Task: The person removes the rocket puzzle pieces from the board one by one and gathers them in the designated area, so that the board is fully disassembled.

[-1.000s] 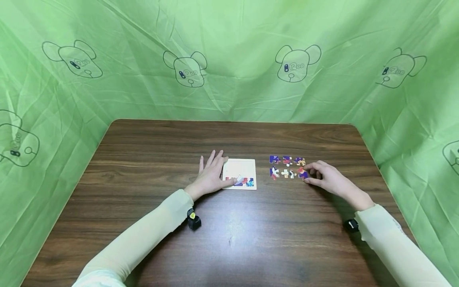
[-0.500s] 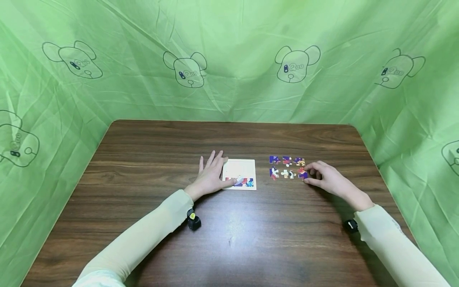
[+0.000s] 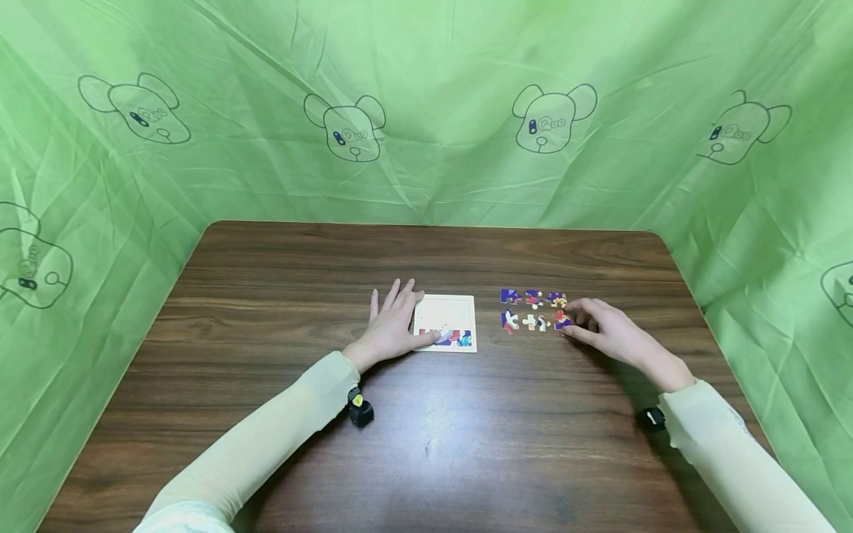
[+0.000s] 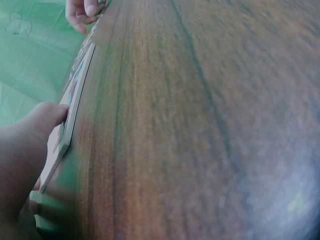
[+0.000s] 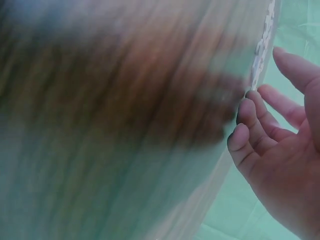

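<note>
The left hand (image 3: pixel 389 328) rests spread-fingered on a board (image 3: pixel 448 309). The right hand (image 3: pixel 608 329) curls at a puzzle piece (image 3: pixel 561 318), grip unclear.

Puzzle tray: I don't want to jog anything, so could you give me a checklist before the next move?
1. Puzzle tray flat on the table: ok.
2. Left hand resting on the tray: ok.
3. Bare space inside the tray: ok, beyond the placed pieces.
4. Placed row complete: cannot tell; the left hand covers part.
5. Loose pieces picture side up: ok.
6. Lower right piece firmly held by the right hand: cannot tell; the contact is unclear.
</note>
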`<state>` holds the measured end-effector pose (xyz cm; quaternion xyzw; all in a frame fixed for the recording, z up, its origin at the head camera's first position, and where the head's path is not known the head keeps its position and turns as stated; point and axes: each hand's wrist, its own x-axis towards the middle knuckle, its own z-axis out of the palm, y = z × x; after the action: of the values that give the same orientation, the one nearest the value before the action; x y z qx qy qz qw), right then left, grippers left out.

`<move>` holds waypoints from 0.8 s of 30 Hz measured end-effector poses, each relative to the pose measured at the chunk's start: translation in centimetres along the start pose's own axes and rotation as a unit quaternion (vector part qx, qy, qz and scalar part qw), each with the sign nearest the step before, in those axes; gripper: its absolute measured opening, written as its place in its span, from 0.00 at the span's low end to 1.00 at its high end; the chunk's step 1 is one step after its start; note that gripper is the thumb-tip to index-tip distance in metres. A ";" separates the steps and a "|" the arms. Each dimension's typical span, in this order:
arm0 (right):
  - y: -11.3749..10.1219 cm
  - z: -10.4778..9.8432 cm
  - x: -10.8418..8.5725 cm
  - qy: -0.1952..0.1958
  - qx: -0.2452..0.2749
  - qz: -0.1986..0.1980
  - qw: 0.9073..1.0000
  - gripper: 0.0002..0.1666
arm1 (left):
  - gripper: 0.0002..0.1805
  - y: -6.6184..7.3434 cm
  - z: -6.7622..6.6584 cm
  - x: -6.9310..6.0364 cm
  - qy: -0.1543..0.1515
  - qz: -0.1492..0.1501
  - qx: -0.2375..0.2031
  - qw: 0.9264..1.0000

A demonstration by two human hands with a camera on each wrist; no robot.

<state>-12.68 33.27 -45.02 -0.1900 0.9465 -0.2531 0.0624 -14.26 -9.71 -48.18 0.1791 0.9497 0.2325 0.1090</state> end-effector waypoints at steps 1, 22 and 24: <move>-0.2 0.0 0.1 0.000 -0.002 -0.001 1.000 0.22 | 0.54 0.0 0.0 0.0 0.000 0.000 0.001 1.000; -8.8 3.2 4.7 -0.057 -0.004 -0.146 0.988 0.17 | 0.54 0.0 0.1 0.0 0.001 0.000 0.007 1.000; -9.6 3.5 5.0 -0.063 -0.007 -0.157 0.986 0.18 | 0.54 0.0 0.1 0.0 0.001 -0.001 0.008 1.000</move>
<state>-13.42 22.05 -43.39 -0.3526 0.9008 -0.2405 0.0802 -14.23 -9.65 -48.23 0.1786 0.9520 0.2244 0.1072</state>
